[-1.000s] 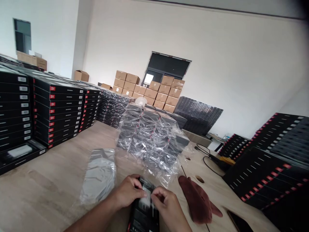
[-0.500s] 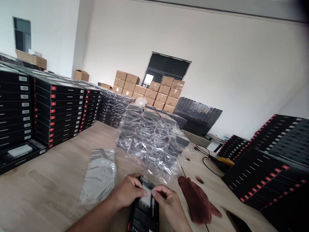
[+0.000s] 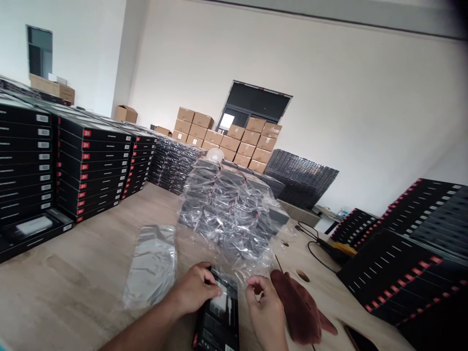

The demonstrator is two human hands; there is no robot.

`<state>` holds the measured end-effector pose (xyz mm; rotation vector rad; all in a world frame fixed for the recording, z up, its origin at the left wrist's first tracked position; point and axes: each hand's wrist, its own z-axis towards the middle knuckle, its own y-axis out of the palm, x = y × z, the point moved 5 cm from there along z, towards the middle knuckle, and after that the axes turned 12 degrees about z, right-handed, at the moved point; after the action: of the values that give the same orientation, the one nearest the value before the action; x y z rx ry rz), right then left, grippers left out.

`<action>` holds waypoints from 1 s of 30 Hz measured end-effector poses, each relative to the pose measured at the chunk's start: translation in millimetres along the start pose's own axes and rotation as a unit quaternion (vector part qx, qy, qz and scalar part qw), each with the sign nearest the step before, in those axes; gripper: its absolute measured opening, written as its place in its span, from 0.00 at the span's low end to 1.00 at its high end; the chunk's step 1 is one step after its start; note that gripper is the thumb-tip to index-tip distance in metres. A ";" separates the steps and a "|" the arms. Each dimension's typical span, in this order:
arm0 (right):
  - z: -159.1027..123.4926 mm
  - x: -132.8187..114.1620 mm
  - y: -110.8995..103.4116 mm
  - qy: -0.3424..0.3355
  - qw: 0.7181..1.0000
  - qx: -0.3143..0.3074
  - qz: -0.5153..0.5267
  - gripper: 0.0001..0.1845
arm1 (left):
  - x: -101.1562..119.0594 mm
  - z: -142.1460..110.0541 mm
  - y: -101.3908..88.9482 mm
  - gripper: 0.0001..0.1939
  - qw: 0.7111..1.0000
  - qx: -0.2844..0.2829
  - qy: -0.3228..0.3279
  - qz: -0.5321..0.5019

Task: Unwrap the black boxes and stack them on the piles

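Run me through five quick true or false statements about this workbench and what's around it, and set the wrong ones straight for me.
1. The left hand is on the black box. True.
2. The right hand is on that box too. False: it is apart from the box, off to its right.
3. A flat pile of plastic lies to the left of the black box. True.
4. The brown cloth lies on top of the plastic-covered stack. False: it lies on the table, at the right hand's side.
5. Cardboard cartons are stacked in front of the dark window. True.
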<state>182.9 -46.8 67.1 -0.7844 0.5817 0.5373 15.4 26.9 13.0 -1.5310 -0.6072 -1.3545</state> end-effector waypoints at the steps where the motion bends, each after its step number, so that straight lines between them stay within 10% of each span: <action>1: -0.2 1.1 0.5 0.001 1.000 0.003 -0.005 0.09 | 0.7 -0.4 0.3 0.06 1.000 -0.002 0.004 -0.001; 6: -2.2 6.3 11.4 -0.018 0.996 -0.066 -0.053 0.10 | -1.1 -1.1 0.7 0.06 1.000 0.005 0.010 0.004; 13: 3.3 10.2 -19.4 -0.076 0.981 0.047 -0.171 0.13 | -5.7 1.6 0.5 0.05 1.000 0.013 -0.008 0.021; 23: -7.7 -3.6 23.8 -0.094 0.983 -0.142 -0.064 0.16 | 2.4 -3.7 4.6 0.08 0.999 -0.037 0.030 0.007; 30: 5.4 24.2 -21.2 -0.028 0.997 0.059 -0.051 0.19 | -13.7 -2.6 -2.7 0.43 0.963 -0.045 -0.102 -0.244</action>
<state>215.3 -49.8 64.7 -0.6812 0.5140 0.4260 8.5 28.8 0.7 -1.6740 -1.1230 -1.6143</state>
